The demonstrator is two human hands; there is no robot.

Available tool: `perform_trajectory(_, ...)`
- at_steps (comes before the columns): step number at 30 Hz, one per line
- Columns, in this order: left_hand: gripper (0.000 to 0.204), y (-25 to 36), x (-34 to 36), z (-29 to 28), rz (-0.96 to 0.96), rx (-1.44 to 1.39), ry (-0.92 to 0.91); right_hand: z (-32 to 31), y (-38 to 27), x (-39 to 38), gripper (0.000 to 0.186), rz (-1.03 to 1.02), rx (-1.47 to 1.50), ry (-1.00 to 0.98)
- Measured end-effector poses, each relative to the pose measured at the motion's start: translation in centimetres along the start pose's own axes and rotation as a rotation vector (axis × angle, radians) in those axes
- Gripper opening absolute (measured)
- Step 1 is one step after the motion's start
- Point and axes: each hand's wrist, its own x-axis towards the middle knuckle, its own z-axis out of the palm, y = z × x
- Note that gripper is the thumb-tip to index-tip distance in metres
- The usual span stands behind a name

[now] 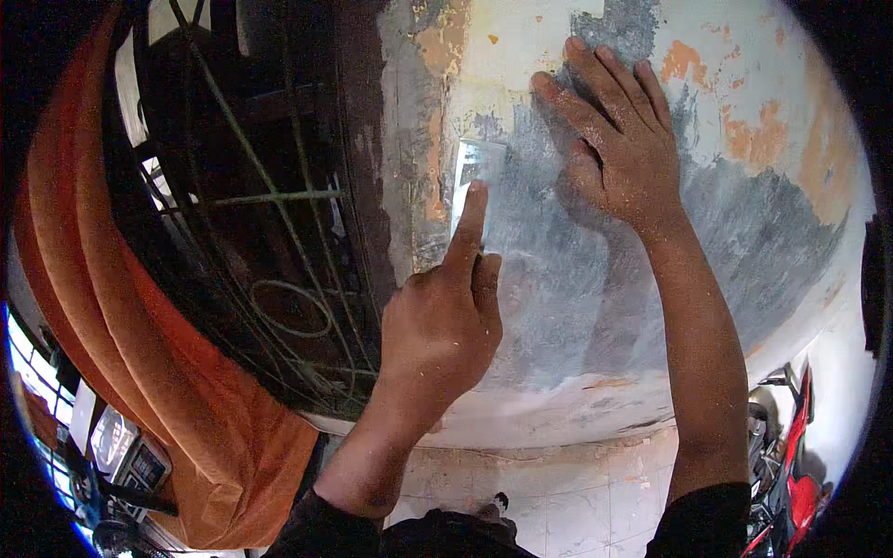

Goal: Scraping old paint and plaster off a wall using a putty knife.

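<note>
A patchy wall (763, 242) shows grey skim, white paint and flaking orange layers. My left hand (442, 321) is closed around a scraper, index finger extended along its pale metal blade (479, 158), which lies against the wall beside the rough vertical edge near the window. The scraper's handle is hidden by the hand. My right hand (619, 139) rests on the wall higher up to the right, fingers stretched and somewhat apart, with nothing in them.
A dark window with a metal grille (265, 191) fills the left, an orange curtain (121, 279) hanging beside it. A red motorbike (805, 484) stands at lower right. Assorted objects, hard to make out, crowd the lower left. A pale tiled floor (567, 484) runs below the wall.
</note>
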Motion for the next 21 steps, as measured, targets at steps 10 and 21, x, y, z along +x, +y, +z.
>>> perform_trajectory(10,0.074,-1.1,-0.3,1.3,0.060,0.059,-0.006,0.0,-0.1,0.0,0.068,0.000,0.011,0.001)
perform_trajectory(21,0.073,-1.5,0.2,1.3,0.049,0.093,0.002,0.2,0.4,0.0,0.077,-0.009,-0.006,0.013)
